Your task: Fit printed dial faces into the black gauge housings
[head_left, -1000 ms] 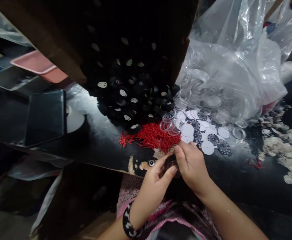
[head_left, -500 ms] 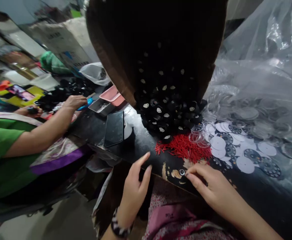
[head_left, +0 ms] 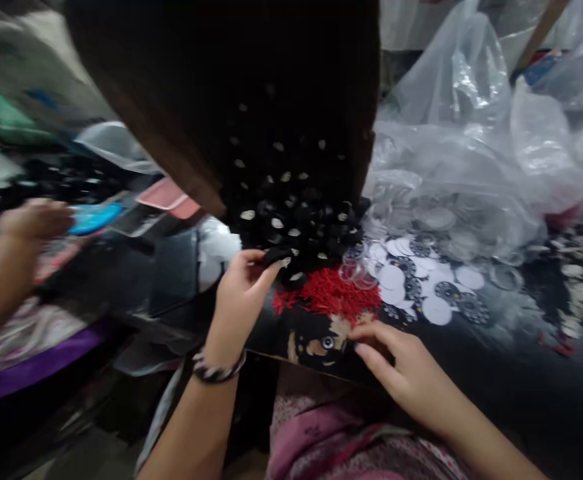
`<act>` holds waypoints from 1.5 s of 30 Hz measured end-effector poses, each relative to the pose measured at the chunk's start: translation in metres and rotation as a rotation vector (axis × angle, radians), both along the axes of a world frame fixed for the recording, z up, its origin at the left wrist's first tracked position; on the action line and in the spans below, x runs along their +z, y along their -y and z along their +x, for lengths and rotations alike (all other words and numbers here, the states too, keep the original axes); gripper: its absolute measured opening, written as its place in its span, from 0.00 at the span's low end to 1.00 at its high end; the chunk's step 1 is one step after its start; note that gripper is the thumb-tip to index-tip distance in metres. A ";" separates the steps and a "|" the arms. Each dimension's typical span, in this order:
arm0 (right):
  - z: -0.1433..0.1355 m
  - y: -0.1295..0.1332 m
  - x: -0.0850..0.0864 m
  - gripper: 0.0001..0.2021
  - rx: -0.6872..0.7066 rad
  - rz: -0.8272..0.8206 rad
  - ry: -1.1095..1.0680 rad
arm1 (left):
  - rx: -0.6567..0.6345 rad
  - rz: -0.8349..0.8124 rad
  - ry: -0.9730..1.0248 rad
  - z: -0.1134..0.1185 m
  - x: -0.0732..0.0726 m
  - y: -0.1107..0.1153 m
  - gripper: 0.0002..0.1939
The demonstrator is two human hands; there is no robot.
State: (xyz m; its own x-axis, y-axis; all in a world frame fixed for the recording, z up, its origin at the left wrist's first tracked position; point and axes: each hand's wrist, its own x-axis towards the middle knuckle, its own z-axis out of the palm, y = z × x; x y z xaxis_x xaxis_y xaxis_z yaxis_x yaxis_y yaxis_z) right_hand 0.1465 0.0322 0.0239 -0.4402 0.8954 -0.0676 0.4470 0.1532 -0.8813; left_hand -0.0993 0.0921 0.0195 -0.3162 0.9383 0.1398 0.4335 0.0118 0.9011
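Observation:
My left hand [head_left: 244, 287] pinches a black round part [head_left: 277, 257] with a pale metal piece on it, at the front left of the black parts pile [head_left: 301, 220]. Near the table's front edge, my right hand [head_left: 396, 353] has its thumb and forefinger close together around something small and dark that I cannot make out. Just left of those fingertips lies a small ringed disc [head_left: 328, 342]. Red sticks [head_left: 338, 293] form a heap between my hands and the black pile.
A large dark container [head_left: 221, 80] towers behind the pile. White and black printed discs [head_left: 436, 310] and clear rings [head_left: 506, 277] spread to the right, below plastic bags [head_left: 451, 153]. At left are a pink tray [head_left: 168, 197], a dark flat device [head_left: 174, 273] and another person's arm [head_left: 6, 267].
The view has swung to the right. My left hand has moved up to the black pile and taken hold of a black part. My right hand stays beside the small disc.

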 end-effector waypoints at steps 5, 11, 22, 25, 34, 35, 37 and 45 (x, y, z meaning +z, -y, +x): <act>0.010 -0.007 0.008 0.12 0.023 0.089 -0.053 | -0.180 -0.431 0.818 0.069 -0.016 0.069 0.22; 0.079 -0.020 -0.002 0.14 -0.297 0.234 0.452 | -0.181 -0.601 1.049 0.090 -0.020 0.093 0.21; 0.071 -0.019 -0.016 0.04 -0.382 0.229 0.201 | -0.122 -0.591 1.304 0.113 -0.015 0.081 0.14; 0.046 -0.008 -0.013 0.07 -0.159 0.306 0.113 | -0.048 -0.515 1.409 0.119 -0.014 0.073 0.16; 0.030 -0.005 -0.008 0.06 -0.339 0.031 -0.089 | -0.039 -0.407 1.344 0.121 -0.017 0.078 0.22; 0.030 -0.004 -0.005 0.06 -0.362 0.006 -0.111 | -0.039 -0.411 1.320 0.122 -0.017 0.079 0.21; 0.028 -0.003 0.001 0.05 -0.380 -0.011 -0.164 | -0.052 -0.427 1.280 0.125 -0.015 0.081 0.20; 0.019 -0.004 0.003 0.03 -0.373 0.047 -0.112 | -0.128 -0.475 1.141 0.130 -0.018 0.086 0.15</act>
